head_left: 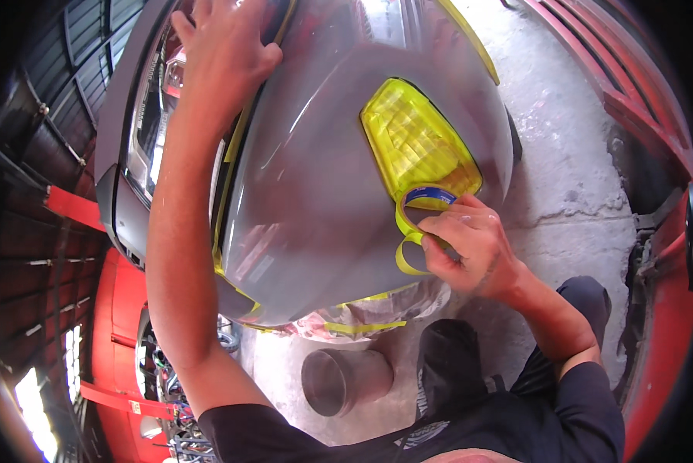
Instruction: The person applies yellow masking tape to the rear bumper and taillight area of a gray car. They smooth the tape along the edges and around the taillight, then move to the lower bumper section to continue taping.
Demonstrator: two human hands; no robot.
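Note:
My right hand (470, 243) is closed around a roll of yellow masking tape (401, 214) with a blue inner core. A loose strip curls from the roll under my fingers. Right above the roll, a lamp-shaped area covered with overlapping yellow tape (416, 131) sits on a dull grey car body panel (308, 185). Farther up, my left hand (227, 46) has its fingers and thumb spread at the panel's left edge, by a taped seam. It holds nothing that I can see; the top of the picture cuts its fingertips.
Yellow tape strips (369, 327) and crumpled clear sheeting (423, 305) line the panel's lower edge. A dark bucket (346, 382) lies on the concrete floor (562, 231) near my knees. Red metal framework (647, 116) stands at right. Cables and a red panel (119, 309) are at left.

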